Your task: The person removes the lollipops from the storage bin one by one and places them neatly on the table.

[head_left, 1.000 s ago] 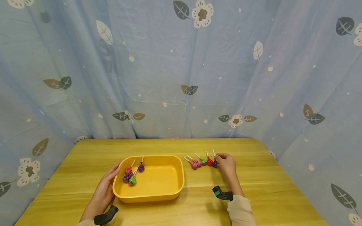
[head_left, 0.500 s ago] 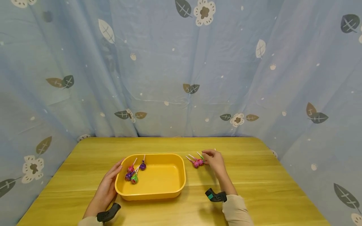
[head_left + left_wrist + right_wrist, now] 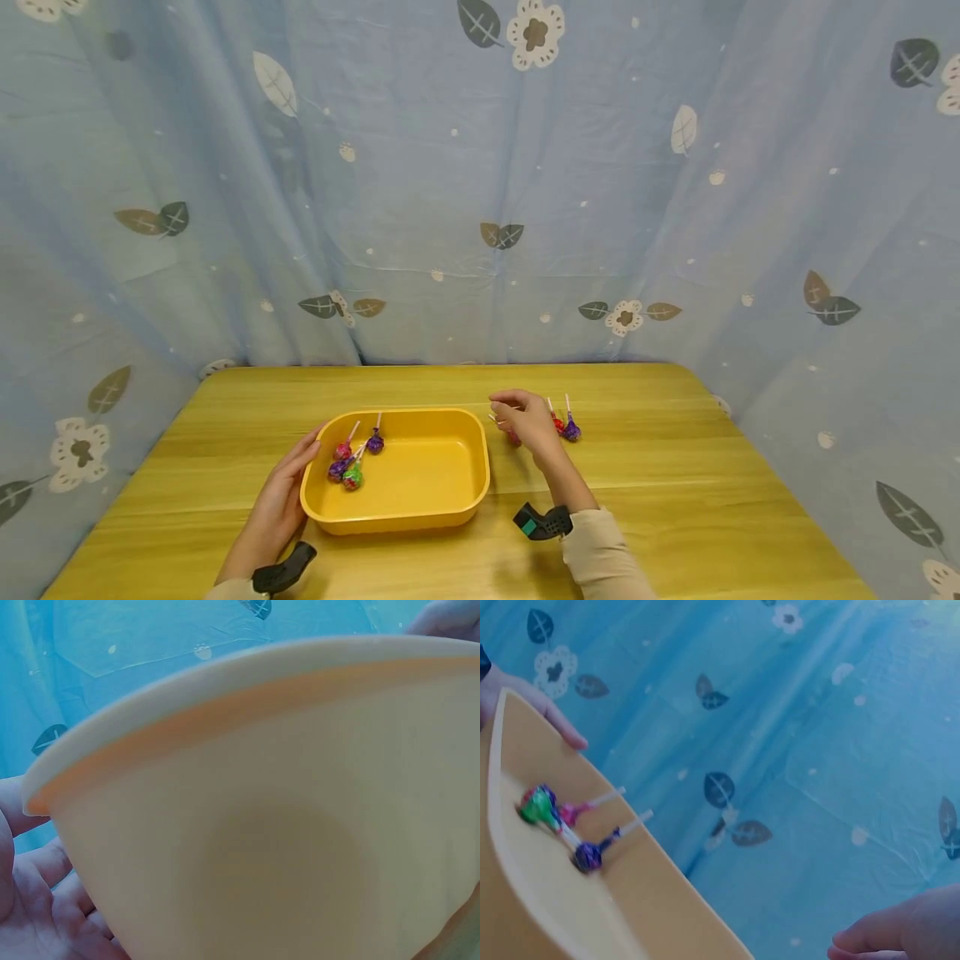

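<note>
A yellow tray (image 3: 405, 475) stands on the table, several wrapped lollipops (image 3: 352, 475) lying in its left end. My left hand (image 3: 277, 500) rests against the tray's left outer wall, fingers along the side up to the far corner. To the right of the tray is a row of lollipops; a red one (image 3: 557, 423) and a purple one (image 3: 572, 430) show at its right end. My right hand (image 3: 528, 425) is over the row's left part, fingers loosely bent toward the tray. It covers part of a pink lollipop (image 3: 513, 437) and hides others.
The wooden table (image 3: 675, 483) has rounded far corners and meets a blue curtain (image 3: 420, 208) patterned with leaves and flowers. A black wrist device (image 3: 543, 522) is strapped on the right wrist, and another (image 3: 285, 568) on the left.
My right hand has moved left along the row, from the purple lollipop at its right end to the pink ones. The red and purple lollipops are uncovered again. The left hand and tray stay put.
</note>
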The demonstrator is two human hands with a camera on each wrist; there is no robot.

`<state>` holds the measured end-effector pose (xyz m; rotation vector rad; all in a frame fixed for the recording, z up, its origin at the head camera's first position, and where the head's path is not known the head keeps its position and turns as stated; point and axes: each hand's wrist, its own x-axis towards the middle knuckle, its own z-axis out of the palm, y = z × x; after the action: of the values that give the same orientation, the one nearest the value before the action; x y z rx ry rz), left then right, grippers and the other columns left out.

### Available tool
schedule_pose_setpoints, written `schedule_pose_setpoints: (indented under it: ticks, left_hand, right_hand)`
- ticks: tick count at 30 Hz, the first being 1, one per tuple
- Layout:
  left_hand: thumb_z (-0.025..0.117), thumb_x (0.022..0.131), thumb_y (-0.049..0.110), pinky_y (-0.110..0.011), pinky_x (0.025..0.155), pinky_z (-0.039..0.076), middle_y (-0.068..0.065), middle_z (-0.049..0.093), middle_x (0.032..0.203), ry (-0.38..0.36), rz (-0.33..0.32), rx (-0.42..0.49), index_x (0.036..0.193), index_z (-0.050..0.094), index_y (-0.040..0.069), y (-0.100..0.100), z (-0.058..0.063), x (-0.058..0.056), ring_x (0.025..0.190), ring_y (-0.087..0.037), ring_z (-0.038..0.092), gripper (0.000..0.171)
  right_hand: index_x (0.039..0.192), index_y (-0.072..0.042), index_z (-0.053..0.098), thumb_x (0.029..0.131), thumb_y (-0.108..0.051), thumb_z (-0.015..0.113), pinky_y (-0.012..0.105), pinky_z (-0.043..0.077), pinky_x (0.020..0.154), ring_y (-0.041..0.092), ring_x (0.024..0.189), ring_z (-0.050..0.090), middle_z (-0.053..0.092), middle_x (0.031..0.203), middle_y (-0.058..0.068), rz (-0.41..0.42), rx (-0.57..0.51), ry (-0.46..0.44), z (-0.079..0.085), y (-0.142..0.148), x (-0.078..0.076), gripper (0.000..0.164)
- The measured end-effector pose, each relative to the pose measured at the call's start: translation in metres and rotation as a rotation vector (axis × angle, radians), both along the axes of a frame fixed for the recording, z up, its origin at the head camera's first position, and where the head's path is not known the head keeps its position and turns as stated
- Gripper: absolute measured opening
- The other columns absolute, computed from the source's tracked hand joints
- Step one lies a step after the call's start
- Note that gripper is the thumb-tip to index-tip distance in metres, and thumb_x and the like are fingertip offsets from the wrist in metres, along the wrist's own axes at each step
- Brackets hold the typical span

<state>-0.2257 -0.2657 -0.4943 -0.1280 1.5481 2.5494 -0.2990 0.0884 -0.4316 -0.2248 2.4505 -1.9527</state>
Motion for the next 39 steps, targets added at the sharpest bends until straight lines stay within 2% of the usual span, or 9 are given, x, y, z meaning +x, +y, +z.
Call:
schedule_pose_setpoints:
  ticks: [5, 14, 20, 23, 24, 27, 30, 34, 39]
  left_hand:
    - [0.045, 0.103, 0.038, -0.037, 0.112, 0.02, -0.005, 0.0, 0.161, 0.022, -0.027, -0.006, 0.157, 0.007, 0.015, -0.002, 0.001, 0.001, 0.146, -0.021, 0.004, 0.07]
    - [0.043, 0.104, 0.038, -0.025, 0.105, 0.034, -0.004, 0.004, 0.159, 0.014, -0.009, 0.006, 0.157, 0.007, 0.014, -0.001, 0.001, -0.001, 0.146, -0.02, 0.005, 0.068]
    - [0.045, 0.103, 0.038, -0.02, 0.099, 0.041, 0.0, 0.01, 0.157, 0.0, 0.007, 0.026, 0.157, 0.01, 0.015, 0.001, 0.0, -0.002, 0.146, -0.019, 0.006, 0.068]
    - [0.045, 0.103, 0.038, -0.018, 0.096, 0.043, 0.0, 0.01, 0.157, 0.005, 0.009, 0.024, 0.157, 0.01, 0.015, 0.001, 0.0, -0.002, 0.146, -0.019, 0.006, 0.068]
    - [0.045, 0.103, 0.038, -0.018, 0.096, 0.043, -0.001, 0.01, 0.158, 0.007, 0.008, 0.022, 0.157, 0.01, 0.014, 0.001, 0.001, -0.002, 0.146, -0.019, 0.006, 0.068]
    - [0.044, 0.103, 0.038, -0.019, 0.098, 0.041, -0.002, 0.007, 0.159, 0.011, 0.002, 0.01, 0.157, 0.008, 0.014, 0.001, 0.001, -0.002, 0.146, -0.019, 0.006, 0.069]
    - [0.045, 0.103, 0.038, -0.023, 0.103, 0.036, -0.003, 0.006, 0.159, 0.006, 0.001, 0.003, 0.157, 0.008, 0.015, 0.0, 0.001, -0.002, 0.146, -0.019, 0.006, 0.069]
    - [0.045, 0.103, 0.038, -0.025, 0.106, 0.032, -0.001, 0.008, 0.158, 0.006, 0.004, 0.004, 0.157, 0.009, 0.015, -0.001, 0.0, -0.001, 0.146, -0.019, 0.005, 0.069]
    - [0.045, 0.103, 0.038, -0.022, 0.102, 0.038, 0.0, 0.011, 0.156, 0.014, -0.001, 0.012, 0.157, 0.009, 0.015, 0.0, -0.001, 0.0, 0.146, -0.02, 0.005, 0.069]
  right_hand:
    - [0.116, 0.005, 0.066, 0.096, -0.013, 0.061, 0.044, 0.057, 0.078, 0.032, 0.087, 0.063, 0.062, 0.099, 0.015, 0.072, -0.022, -0.005, 0.003, -0.017, 0.003, 0.027]
    - [0.114, 0.007, 0.065, 0.096, -0.009, 0.061, 0.045, 0.056, 0.081, 0.041, 0.092, 0.061, 0.063, 0.098, 0.017, 0.163, -0.078, -0.025, 0.008, -0.049, 0.008, 0.025]
    - [0.111, 0.012, 0.064, 0.095, -0.003, 0.059, 0.046, 0.056, 0.079, 0.027, 0.081, 0.063, 0.063, 0.098, 0.021, 0.221, -0.036, -0.036, 0.034, -0.071, 0.029, 0.022]
    - [0.11, 0.012, 0.064, 0.095, -0.002, 0.059, 0.044, 0.057, 0.076, 0.021, 0.076, 0.062, 0.064, 0.096, 0.019, 0.228, -0.016, -0.023, 0.04, -0.081, 0.032, 0.021]
    - [0.109, 0.012, 0.064, 0.095, -0.002, 0.059, 0.044, 0.057, 0.077, 0.023, 0.077, 0.062, 0.064, 0.096, 0.019, 0.23, -0.014, -0.023, 0.041, -0.084, 0.033, 0.021]
    - [0.108, 0.013, 0.065, 0.095, -0.002, 0.059, 0.047, 0.056, 0.078, 0.035, 0.082, 0.063, 0.065, 0.096, 0.019, 0.232, -0.024, -0.039, 0.038, -0.092, 0.028, 0.021]
    - [0.109, 0.01, 0.066, 0.095, -0.005, 0.06, 0.049, 0.055, 0.081, 0.044, 0.093, 0.061, 0.066, 0.1, 0.019, 0.245, -0.047, -0.09, 0.027, -0.102, 0.017, 0.022]
    - [0.108, 0.005, 0.069, 0.094, -0.01, 0.063, 0.045, 0.057, 0.077, 0.04, 0.091, 0.063, 0.066, 0.103, 0.018, 0.269, -0.056, -0.133, 0.01, -0.116, 0.003, 0.022]
    - [0.104, 0.003, 0.07, 0.093, -0.01, 0.064, 0.039, 0.059, 0.071, 0.031, 0.082, 0.065, 0.068, 0.097, 0.013, 0.296, -0.025, -0.166, 0.006, -0.133, 0.002, 0.018]
